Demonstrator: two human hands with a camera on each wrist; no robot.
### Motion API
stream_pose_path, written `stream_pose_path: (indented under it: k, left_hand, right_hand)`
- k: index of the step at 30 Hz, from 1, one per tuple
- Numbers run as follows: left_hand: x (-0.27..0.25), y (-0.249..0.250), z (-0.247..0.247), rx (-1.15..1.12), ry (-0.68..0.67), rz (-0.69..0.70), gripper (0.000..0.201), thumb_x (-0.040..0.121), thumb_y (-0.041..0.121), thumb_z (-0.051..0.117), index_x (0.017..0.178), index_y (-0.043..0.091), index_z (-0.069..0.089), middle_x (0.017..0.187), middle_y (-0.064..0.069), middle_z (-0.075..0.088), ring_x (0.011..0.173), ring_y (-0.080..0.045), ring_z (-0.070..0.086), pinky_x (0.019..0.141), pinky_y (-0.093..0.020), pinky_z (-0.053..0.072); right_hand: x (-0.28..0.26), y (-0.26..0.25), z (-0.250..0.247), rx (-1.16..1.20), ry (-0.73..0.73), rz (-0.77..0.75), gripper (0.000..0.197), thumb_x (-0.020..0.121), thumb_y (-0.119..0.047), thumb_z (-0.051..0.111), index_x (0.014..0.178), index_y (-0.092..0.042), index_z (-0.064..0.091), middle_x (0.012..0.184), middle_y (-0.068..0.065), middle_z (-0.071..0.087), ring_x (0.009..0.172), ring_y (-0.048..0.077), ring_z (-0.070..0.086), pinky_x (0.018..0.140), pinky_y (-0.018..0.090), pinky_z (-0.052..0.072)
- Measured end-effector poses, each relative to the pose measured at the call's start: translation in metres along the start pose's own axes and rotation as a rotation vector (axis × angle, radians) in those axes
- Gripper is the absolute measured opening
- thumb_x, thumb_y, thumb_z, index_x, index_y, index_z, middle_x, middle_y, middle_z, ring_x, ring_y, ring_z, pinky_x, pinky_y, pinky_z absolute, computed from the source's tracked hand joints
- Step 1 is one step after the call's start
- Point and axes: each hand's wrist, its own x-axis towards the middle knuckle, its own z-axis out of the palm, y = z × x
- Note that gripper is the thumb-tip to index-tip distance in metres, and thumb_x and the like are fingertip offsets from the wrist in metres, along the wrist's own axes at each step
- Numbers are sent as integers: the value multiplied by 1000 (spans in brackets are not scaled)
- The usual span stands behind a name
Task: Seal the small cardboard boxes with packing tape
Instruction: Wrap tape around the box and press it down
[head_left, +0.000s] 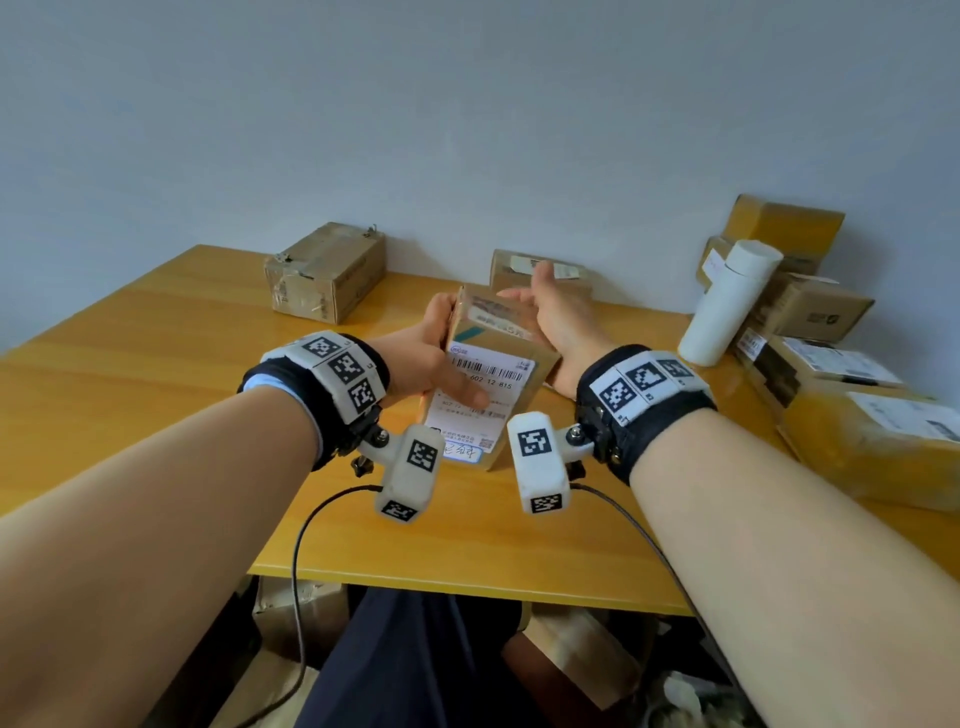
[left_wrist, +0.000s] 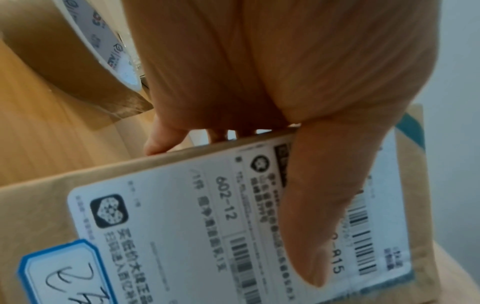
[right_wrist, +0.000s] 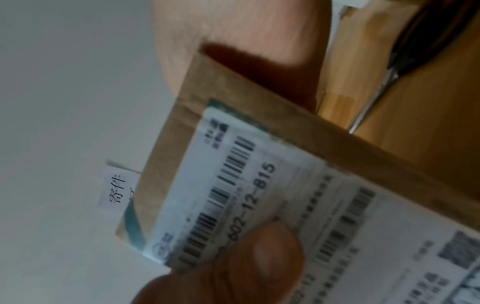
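Your left hand (head_left: 434, 358) grips the box (head_left: 488, 374) upright, long axis vertical; right hand (head_left: 558, 317) open, just beside its right face.

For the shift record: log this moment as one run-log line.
stage: handling box, untaped | left hand: grips labelled box, thumb on label | right hand: open against box's right side | tape roll: on table

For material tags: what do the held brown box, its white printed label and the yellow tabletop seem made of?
Held brown box: matte cardboard, seemingly; folded edges.
White printed label: paper with a slight sheen, barcodes printed.
Yellow tabletop: glossy wood or laminate, faint grain; which is unclear.
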Motion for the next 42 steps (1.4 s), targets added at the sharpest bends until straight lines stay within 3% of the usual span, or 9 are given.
stream_pose_path:
  k: [5,8,12,15,20,24,27,31,42]
  left_hand:
    - [0,2,-1,-158,9,-23,99,57,-10,84,132,34,36,123,-14,66,108,-35,68,84,-63,55]
    - [3,2,-4,-231,2,-43,109,53,5,94,145,16,36,127,-17,65,113,-38,65,85,-61,55]
    - [6,6,2,-212,43,-48,111,52,11,96,146,15,36,123,-13,68,110,-33,68,83,-56,58]
    - [3,7,10,-135,130,-22,118,56,7,94,148,30,24,119,-5,69,106,-27,69,85,-54,58]
    - [2,20,8,-70,230,87,128,66,-7,86,151,49,9,131,-1,57,102,-23,70,77,-48,61]
    - [-5,28,-2,-41,133,5,83,77,4,80,146,27,39,130,-3,58,113,-26,64,87,-51,58]
    - [-4,30,-3,159,113,-27,67,76,12,84,130,18,44,122,-4,59,102,-23,68,80,-44,62]
    - [6,23,8,417,140,-46,78,71,28,88,127,27,34,114,5,61,99,-14,62,80,-33,56]
    - [12,-9,6,481,24,-141,95,70,28,88,145,20,29,127,10,54,121,-16,49,106,-34,39]
  right_hand:
    - [-2,-3,-3,233,-33,-12,72,99,-70,29,118,-9,63,105,15,71,91,29,70,89,42,55]
    - [-6,-8,1,170,-40,-104,83,92,-81,27,116,-12,67,104,13,76,103,30,71,103,49,51]
    - [-13,-14,6,93,-63,-180,73,96,-75,29,115,-13,62,78,6,73,75,23,73,74,38,59]
    - [-14,-16,9,41,11,-209,69,95,-77,31,105,-16,62,81,8,71,76,26,71,77,41,58]
    - [-12,-14,16,-59,185,-226,109,54,-108,23,114,-28,67,130,10,69,121,33,64,108,56,46]
    - [-24,-25,14,-203,193,-246,92,72,-93,20,105,-21,67,110,10,74,105,31,69,101,53,51]
    - [-31,-26,15,-439,104,-277,90,91,-82,15,125,-15,65,115,10,72,107,28,67,101,50,50]
    - [-29,-16,27,-590,52,-290,72,104,-65,14,127,-12,57,107,2,58,100,21,56,90,34,40]
    - [-5,37,49,-1103,87,-198,70,104,-61,7,120,-12,53,94,5,63,87,26,59,91,45,47]
